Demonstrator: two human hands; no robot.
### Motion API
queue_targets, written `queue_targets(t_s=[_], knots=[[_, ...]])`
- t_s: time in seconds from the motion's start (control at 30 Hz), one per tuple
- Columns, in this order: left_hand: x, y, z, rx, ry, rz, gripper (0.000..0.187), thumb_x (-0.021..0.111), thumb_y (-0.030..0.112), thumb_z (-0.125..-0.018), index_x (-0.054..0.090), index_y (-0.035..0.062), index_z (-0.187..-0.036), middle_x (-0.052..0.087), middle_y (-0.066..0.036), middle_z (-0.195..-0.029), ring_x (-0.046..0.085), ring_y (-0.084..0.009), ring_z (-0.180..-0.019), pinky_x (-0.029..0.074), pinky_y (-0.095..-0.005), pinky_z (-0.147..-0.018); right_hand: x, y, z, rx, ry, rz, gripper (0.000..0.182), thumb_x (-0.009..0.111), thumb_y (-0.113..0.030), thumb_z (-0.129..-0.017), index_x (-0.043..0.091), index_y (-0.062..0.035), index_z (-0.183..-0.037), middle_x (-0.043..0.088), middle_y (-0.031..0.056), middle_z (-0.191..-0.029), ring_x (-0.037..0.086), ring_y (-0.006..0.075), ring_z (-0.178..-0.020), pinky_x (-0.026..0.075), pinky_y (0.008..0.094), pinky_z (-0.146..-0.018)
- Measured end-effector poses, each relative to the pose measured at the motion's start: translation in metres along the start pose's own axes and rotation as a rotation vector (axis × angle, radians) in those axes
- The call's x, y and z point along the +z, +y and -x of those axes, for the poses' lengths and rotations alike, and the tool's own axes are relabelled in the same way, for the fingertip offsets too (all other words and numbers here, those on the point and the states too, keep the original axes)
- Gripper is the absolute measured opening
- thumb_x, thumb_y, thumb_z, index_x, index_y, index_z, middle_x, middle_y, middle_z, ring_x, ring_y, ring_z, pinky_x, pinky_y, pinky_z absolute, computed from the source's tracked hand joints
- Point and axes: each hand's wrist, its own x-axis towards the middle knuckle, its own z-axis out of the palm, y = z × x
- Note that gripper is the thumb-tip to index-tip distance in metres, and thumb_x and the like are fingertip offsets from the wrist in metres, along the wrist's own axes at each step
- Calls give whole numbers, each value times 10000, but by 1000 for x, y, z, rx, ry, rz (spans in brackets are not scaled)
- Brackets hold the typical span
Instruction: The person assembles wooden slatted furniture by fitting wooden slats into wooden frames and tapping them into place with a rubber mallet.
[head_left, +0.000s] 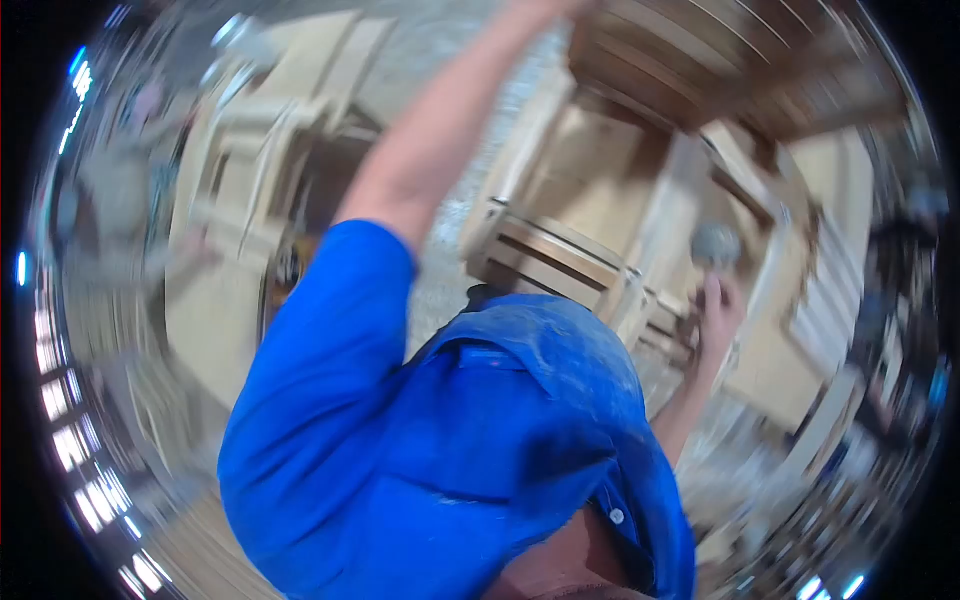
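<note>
In a blurred workshop full of pale wooden frames (560, 255), our left arm reaches up to a dark slatted wooden piece (690, 60); that hand's grip we cannot tell, since it lies at the frame's edge. Our right hand (718, 315) is closed around a round grey-headed mallet (716, 243), beside the frames.

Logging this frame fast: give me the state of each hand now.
Left hand: raised to the dark wooden frame overhead; grip cannot be told, mostly out of view.
Right hand: closed on a grey round-headed tool, blurred.
</note>
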Motion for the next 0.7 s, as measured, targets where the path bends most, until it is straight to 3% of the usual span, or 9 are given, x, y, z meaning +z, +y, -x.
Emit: queue_targets(t_s=[0.03,0.07,0.1,0.13,0.3,0.37,0.5,0.63,0.7], knots=[[-5,29,31,-354,272,189,469,610,453,-874,606,53,-628,596,-91,-593,594,-278,-561,473,-412,-523,-4,4,9,-9,-44,-61,360,652,-195,-971,637,23,-1256,567,-8,-722,514,71,-625,433,231,-555],[-91,64,72,-503,-58,263,872,694,659,-780,515,-45,-1263,672,-270,-1104,704,-392,-911,592,-460,-786,-7,-1,23,-47,-93,-74,419,641,-205,-978,600,21,-1329,531,-27,-689,500,67,-609,424,230,-550],[-88,74,115,-580,155,252,769,694,558,-807,526,-12,-1295,663,-258,-1132,649,-400,-1042,521,-471,-887,-12,0,33,-85,-139,-17,306,660,-301,-977,693,3,-988,619,37,-761,537,88,-640,444,231,-570],[-96,67,149,-651,36,376,1024,632,791,-710,460,10,-1349,678,-255,-1076,665,-419,-1023,533,-475,-890,-14,4,39,-137,-219,-34,297,662,-287,-977,686,6,-1014,631,47,-780,536,89,-641,446,230,-575],[-138,138,387,-832,126,519,707,769,498,-755,572,-9,-1206,666,-215,-987,664,-394,-940,530,-456,-826,-28,22,44,-104,-620,57,298,683,-207,-960,635,24,-1142,672,95,-830,616,123,-689,498,227,-609],[-159,182,476,-905,206,373,635,774,440,-781,585,-3,-1195,663,-212,-995,663,-373,-922,533,-439,-813,-22,19,35,-148,-945,156,393,701,-219,-935,614,94,-1157,680,136,-1092,658,181,-744,558,287,-661],[-223,259,613,-1084,314,29,626,815,393,-765,591,12,-1209,663,-190,-1045,655,-362,-952,528,-435,-855,17,-16,30,-288,-1251,359,297,704,-152,-914,647,51,-1123,684,120,-907,660,183,-797,545,288,-754],[-336,313,697,-1082,383,-596,673,840,377,-743,577,21,-1249,638,-185,-1165,617,-373,-1081,490,-456,-964,74,-53,45,-662,-1474,462,242,725,-124,-864,670,53,-1020,639,78,-798,596,141,-733,493,280,-680],[-390,337,728,-1219,435,-703,791,851,385,-727,509,26,-1342,567,-209,-1290,544,-389,-1197,440,-478,-1034,94,-66,74,-817,-1482,376,233,686,-162,-929,654,50,-1019,628,39,-805,563,91,-707,466,252,-627]])
